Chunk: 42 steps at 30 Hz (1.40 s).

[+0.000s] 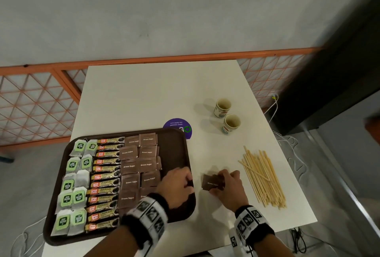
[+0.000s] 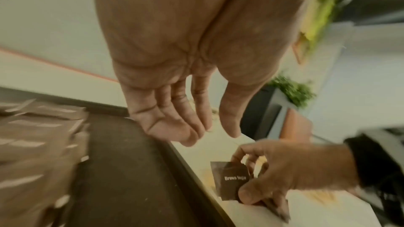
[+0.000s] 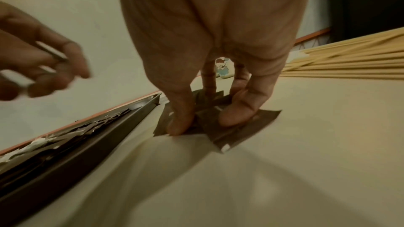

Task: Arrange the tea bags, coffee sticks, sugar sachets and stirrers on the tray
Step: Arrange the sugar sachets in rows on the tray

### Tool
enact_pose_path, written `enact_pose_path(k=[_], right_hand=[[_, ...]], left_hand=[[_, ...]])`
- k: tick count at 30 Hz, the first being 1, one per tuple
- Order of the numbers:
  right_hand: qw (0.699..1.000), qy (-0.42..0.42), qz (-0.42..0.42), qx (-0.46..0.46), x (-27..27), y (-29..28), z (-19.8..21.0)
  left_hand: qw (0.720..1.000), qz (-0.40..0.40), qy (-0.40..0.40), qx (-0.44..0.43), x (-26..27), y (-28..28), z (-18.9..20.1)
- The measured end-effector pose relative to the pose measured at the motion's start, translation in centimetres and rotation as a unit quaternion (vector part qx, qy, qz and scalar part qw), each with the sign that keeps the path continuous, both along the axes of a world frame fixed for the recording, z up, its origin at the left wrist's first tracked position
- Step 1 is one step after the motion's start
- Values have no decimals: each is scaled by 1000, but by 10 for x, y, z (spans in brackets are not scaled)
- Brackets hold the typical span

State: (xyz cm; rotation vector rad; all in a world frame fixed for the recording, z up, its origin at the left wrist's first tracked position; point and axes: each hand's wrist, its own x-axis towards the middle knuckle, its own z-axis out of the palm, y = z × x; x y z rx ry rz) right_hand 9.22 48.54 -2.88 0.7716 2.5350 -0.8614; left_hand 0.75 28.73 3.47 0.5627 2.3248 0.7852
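Note:
A brown tray [image 1: 174, 149] sits at the table's front left. It holds green tea bags [image 1: 74, 182], a column of coffee sticks [image 1: 106, 182] and rows of brown sugar sachets [image 1: 139, 166]. My left hand [image 1: 178, 182] hovers over the tray's right edge [image 2: 122, 170], and the left hand [image 2: 215, 135] has relaxed fingers with nothing in the palm. Just right of the tray, my right hand [image 1: 224, 182] pinches a small stack of loose sugar sachets [image 1: 209, 182] against the table. Thumb and fingers of the right hand [image 3: 206, 122] curl onto those sachets [image 3: 247, 127]. Wooden stirrers [image 1: 263, 178] lie in a heap further right.
Two small paper cups [image 1: 223, 107] [image 1: 231, 124] stand behind the stirrers on the white table [image 1: 144, 96]. A purple round sticker [image 1: 178, 125] lies behind the tray. The tray's right strip is bare. An orange mesh fence and cables lie beyond the table edges.

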Motion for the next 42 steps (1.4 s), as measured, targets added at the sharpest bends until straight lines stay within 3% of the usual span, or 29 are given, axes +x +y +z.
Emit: enact_pose_path(k=[7,10,16,21,24,26,27,30,32,34,38,42], right_hand=[[998,-6,-3,-63,4,28,12],[998,-34,47,-22,12,25,14],[999,-30,14,-33,22,23,11],[996,16,0,-93,28,37,19],[998,0,49,-45,30,45,21],[996,6,83,-12,26,43,22],[995,13,101,3,23,40,20],[983,21,179,45,15,31,15],[977,13,205,59,11,27,12],[976,-7,209,65,10,23,10],[982,-13,183,34,11,18,11],[985,-2,169,-18,14,9,11]], left_hand=[[957,-222,108,-155,-10,95,-29],[939,-262,122,-186,-12,106,-41],[930,-288,108,-203,-14,118,-50],[963,-221,11,-153,-27,108,-44],[982,-162,-28,-94,-41,99,-29],[992,-73,-103,-14,-50,89,-21],[986,-12,-165,36,-53,84,-15],[930,131,-315,140,-55,62,2],[900,168,-358,181,-54,43,9],[888,195,-358,212,-51,21,16],[889,172,-360,226,-34,-24,25],[886,88,-431,145,5,-55,20]])
